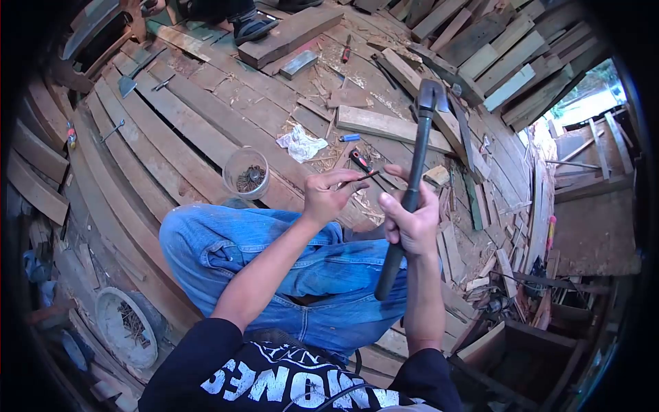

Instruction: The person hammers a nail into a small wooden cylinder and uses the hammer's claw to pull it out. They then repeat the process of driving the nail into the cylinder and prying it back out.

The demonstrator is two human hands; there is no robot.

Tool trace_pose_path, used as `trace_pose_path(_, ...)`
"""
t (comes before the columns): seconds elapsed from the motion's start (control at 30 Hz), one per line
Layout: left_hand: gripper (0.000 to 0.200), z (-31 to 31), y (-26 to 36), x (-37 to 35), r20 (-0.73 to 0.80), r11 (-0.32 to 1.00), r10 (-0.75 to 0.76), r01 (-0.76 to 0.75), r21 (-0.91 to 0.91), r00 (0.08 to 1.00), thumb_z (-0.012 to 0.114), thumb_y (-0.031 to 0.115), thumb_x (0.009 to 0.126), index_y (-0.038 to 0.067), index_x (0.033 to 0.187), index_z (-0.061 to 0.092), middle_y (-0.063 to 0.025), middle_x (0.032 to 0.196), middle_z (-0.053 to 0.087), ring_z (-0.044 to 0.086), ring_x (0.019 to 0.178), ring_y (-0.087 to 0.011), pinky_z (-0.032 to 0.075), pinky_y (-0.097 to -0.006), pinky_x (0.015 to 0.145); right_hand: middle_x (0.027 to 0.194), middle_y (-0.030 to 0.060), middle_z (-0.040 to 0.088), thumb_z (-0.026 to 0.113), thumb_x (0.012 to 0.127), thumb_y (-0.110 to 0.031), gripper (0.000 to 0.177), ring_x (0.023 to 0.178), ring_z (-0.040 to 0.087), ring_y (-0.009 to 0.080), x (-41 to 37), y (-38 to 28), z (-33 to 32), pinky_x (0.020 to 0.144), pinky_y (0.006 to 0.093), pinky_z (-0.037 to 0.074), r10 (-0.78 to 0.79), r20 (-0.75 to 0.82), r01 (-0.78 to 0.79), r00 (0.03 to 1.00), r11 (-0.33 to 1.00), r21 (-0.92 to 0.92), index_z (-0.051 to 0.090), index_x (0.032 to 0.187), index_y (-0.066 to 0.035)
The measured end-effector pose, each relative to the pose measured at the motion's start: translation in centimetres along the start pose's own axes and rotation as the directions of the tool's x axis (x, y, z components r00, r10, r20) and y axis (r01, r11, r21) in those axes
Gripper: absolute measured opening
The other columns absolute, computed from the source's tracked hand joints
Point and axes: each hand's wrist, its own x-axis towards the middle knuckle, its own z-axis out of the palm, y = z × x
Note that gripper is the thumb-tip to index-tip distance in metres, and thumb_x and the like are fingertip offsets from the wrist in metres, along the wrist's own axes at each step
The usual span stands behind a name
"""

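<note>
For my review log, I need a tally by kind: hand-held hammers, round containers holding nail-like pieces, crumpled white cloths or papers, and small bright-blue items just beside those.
Hammers: 1, in the right hand (hammer, right hand)
Round containers: 2 (clear tub, pale bucket)
Crumpled white cloth or paper: 1
Small blue item: 1
Total: 5

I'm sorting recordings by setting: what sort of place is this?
Probably a woodworking site: stacked wood at upper right, a hammer in the right hand, and a tub of what look like nails.

Right hand [416,221] gripping hammer [420,145], left hand [325,198] pinching nail [368,176]
</note>
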Motion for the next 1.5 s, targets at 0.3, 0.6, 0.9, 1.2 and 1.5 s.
trace_pose_path(0.3, 0.013, 0.7, -0.2, -0.9, -0.004, 0.997, 0.056, -0.056, -0.050, 0.998, 0.074, -0.001, 0.069, 0.001, 0.081, 0.071, -0.0102, 0.079, 0.069, 0.066, 0.070, -0.0165, 0.053, -0.0266, 0.062, 0.058, 0.0021, 0.054, 0.071, 0.081, -0.013, 0.024, 0.037, 0.046, 0.0064, 1.2, 2.5, 1.0, 0.031, 0.0204, 0.034, -0.048, -0.136, 0.049, 0.990, 0.999, 0.008, 0.058, 0.094, 0.002)
trace_pose_path(0.6, 0.013, 1.0, -0.3, -1.0, 0.011, 0.996, 0.013, -0.012, -0.091, 1.000, 0.075, -0.001, 0.068, -0.001, 0.080, 0.070, -0.0110, 0.078, 0.068, 0.066, 0.070, -0.0170, 0.053, -0.0266, 0.063, 0.058, 0.0034, 0.053, 0.065, 0.086, -0.011, 0.018, 0.037, 0.045, 0.0070, 1.2, 4.3, 0.1, 0.032, 0.0205, 0.034, -0.168, -0.018, 0.168, 0.986, 0.976, 0.136, 0.057, 0.094, 0.003)
trace_pose_path(0.9, 0.015, 0.4, -0.5, -1.3, 0.045, 0.998, -0.001, 0.003, -0.058, 0.999, 0.071, -0.005, 0.071, -0.002, 0.086, 0.069, -0.0123, 0.086, 0.069, 0.066, 0.076, -0.0163, 0.052, -0.0265, 0.067, 0.056, 0.0035, 0.055, 0.064, 0.088, -0.017, 0.019, 0.040, 0.047, 0.0060, 1.9, 4.9, 0.5, 0.036, 0.0199, 0.035, -0.214, -0.020, 0.214, 0.977, 0.977, -0.017, 0.056, 0.086, 0.000)
trace_pose_path(1.2, 0.027, 0.9, 1.3, -1.1, 0.062, 0.993, 0.053, -0.059, 0.098, 0.997, 0.074, 0.002, 0.069, 0.002, 0.096, 0.068, -0.0126, 0.088, 0.069, 0.068, 0.077, -0.0205, 0.054, -0.0292, 0.066, 0.054, 0.0031, 0.055, 0.065, 0.087, -0.017, 0.020, 0.040, 0.046, 0.0054, 2.0, 4.9, -0.1, 0.035, 0.0201, 0.034, -0.167, -0.028, 0.166, 0.986, 0.985, -0.047, 0.055, 0.086, 0.000)
trace_pose_path(1.5, 0.042, 2.0, 1.9, -1.1, 0.121, 0.989, 0.052, -0.068, 0.133, 0.991, 0.071, 0.007, 0.072, 0.006, 0.113, 0.062, -0.0132, 0.098, 0.068, 0.068, 0.086, -0.0243, 0.054, -0.0331, 0.071, 0.055, 0.0012, 0.055, 0.064, 0.087, -0.014, 0.017, 0.041, 0.048, 0.0047, 1.8, 4.4, -0.1, 0.037, 0.0197, 0.034, -0.198, -0.026, 0.193, 0.980, 0.973, -0.122, 0.056, 0.084, 0.000)
